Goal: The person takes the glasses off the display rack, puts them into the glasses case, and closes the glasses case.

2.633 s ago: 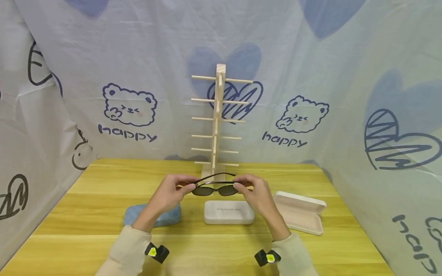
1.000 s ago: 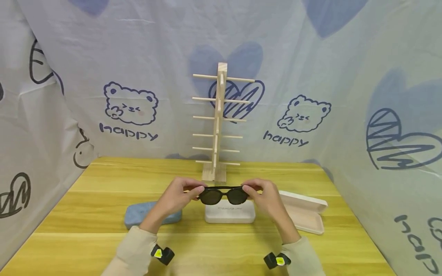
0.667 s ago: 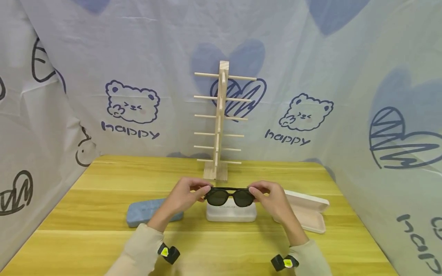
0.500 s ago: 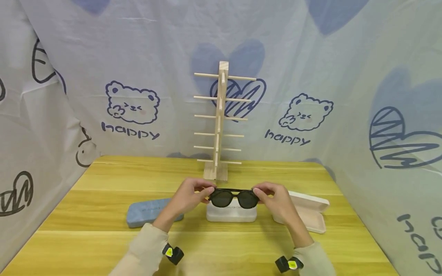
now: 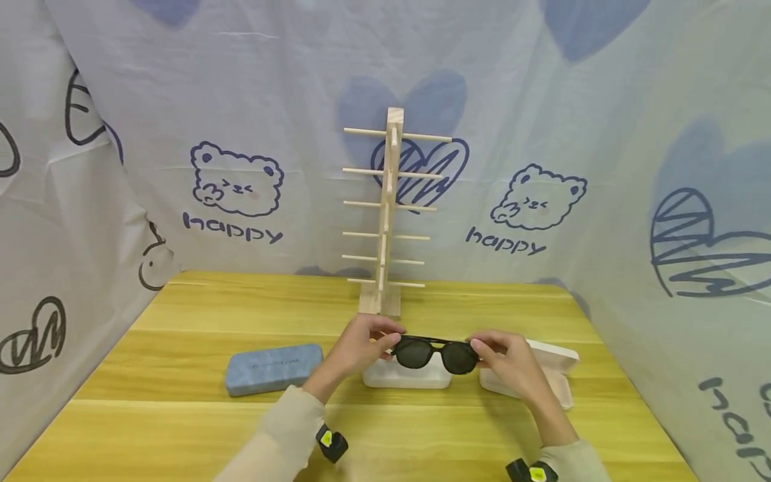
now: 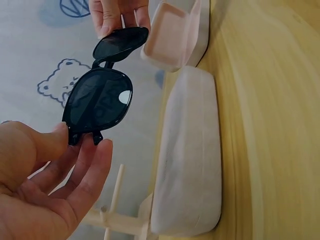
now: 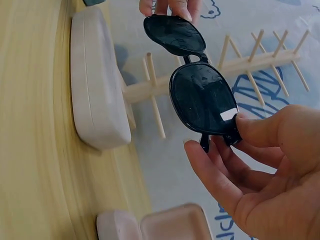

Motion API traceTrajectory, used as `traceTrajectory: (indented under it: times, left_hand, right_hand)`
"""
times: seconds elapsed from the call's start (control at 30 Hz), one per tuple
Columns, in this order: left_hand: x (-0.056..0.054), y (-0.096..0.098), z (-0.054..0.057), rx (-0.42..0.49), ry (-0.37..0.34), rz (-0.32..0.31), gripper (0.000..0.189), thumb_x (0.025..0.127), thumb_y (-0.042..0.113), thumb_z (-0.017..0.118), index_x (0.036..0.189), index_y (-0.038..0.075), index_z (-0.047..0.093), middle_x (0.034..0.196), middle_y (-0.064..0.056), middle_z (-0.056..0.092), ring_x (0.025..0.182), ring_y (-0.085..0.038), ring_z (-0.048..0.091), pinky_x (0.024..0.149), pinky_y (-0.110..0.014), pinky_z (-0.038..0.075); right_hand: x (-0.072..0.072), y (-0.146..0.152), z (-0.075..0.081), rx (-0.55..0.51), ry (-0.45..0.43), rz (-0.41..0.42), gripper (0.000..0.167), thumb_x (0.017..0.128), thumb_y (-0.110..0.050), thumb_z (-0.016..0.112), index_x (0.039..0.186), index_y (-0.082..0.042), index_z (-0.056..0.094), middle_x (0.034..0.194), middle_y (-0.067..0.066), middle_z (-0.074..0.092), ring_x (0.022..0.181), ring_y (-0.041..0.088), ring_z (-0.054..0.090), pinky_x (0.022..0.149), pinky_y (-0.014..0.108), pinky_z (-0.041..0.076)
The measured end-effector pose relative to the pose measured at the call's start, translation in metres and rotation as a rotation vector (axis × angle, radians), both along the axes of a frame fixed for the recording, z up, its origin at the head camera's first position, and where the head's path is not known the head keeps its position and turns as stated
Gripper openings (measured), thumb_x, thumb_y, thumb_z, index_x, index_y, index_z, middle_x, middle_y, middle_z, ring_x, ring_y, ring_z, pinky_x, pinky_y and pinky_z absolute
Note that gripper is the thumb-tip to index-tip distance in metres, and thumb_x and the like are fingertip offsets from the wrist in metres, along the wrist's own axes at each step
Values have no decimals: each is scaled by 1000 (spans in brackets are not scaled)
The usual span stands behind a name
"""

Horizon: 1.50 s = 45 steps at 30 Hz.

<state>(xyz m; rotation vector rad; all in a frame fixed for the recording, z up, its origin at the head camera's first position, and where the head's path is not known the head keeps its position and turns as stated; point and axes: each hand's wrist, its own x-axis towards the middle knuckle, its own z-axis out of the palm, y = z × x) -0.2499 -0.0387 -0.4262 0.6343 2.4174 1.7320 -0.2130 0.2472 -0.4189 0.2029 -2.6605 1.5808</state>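
Observation:
Dark sunglasses [image 5: 436, 353] with a black double-bridge frame hang in the air above a closed white glasses case [image 5: 406, 378], lenses facing me. My left hand [image 5: 361, 345] pinches one outer corner of the frame between thumb and fingers. At the opposite corner, my right hand [image 5: 508, 361] grips the frame in the same manner, in front of an open white glasses case [image 5: 557, 375]. In the left wrist view the sunglasses [image 6: 100, 97] show a bright reflection on the nearer lens. The right wrist view shows the right thumb on the frame's hinge corner.
A wooden display rack [image 5: 388, 214] with several bare pegs stands at the back of the table [image 5: 199, 314]. To the left lies a closed blue glasses case [image 5: 274, 369]. Printed cloth [image 5: 307, 87] encloses the table behind and at both sides.
Both hands have carried the sunglasses to the right and slightly down, away from the rack's base. The lenses have turned toward me, and the blue case has come into fuller view.

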Motion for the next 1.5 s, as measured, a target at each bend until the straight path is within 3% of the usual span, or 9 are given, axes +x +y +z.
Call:
traceTrajectory:
  times: [0.27,0.57,0.8,1.07,1.37,1.5]
  left_hand:
    - [-1,16,-3,13,9,-13,19,98,-4,64,113,-5,75,119,-24,71,86,-27,74,71,-43,66]
    - [-3,36,-8,57,38,-35,16,96,-7,65,107,-7,76,108,-26,73,81,-32,76,73,-45,66]
    - [-3,51,-9,61,10,-58,16,95,-9,65,106,-8,76,107,-26,74,80,-34,76,74,-49,66]
    - [-3,66,-12,48,-7,-59,15,95,-7,67,107,-7,77,111,-24,74,79,-32,77,72,-44,66]
    - [-4,82,-14,53,1,-64,14,94,-8,67,104,-7,77,109,-24,75,76,-31,77,72,-46,66]
    - [-3,89,-13,28,-1,-61,15,96,-6,66,104,-3,78,107,-21,75,73,-25,76,69,-40,66]
  right_hand:
    - [6,20,-3,-10,-3,0,29,105,-11,60,124,9,69,129,30,67,102,22,75,81,30,65]
    - [11,46,-4,-45,-1,35,29,105,-7,58,126,10,67,133,32,65,94,-4,69,80,28,65]
    - [17,60,-4,8,1,-21,27,104,0,57,124,14,66,126,36,65,85,1,70,77,25,65]
    - [22,71,-7,28,-26,-66,27,102,6,55,125,17,63,117,33,68,83,0,68,77,25,65]
    - [24,84,-8,79,-61,-87,29,104,4,53,130,15,62,131,38,61,83,2,70,78,24,64]
    - [26,89,-9,92,-54,-105,29,103,6,53,129,16,62,130,39,61,81,2,70,76,24,64]
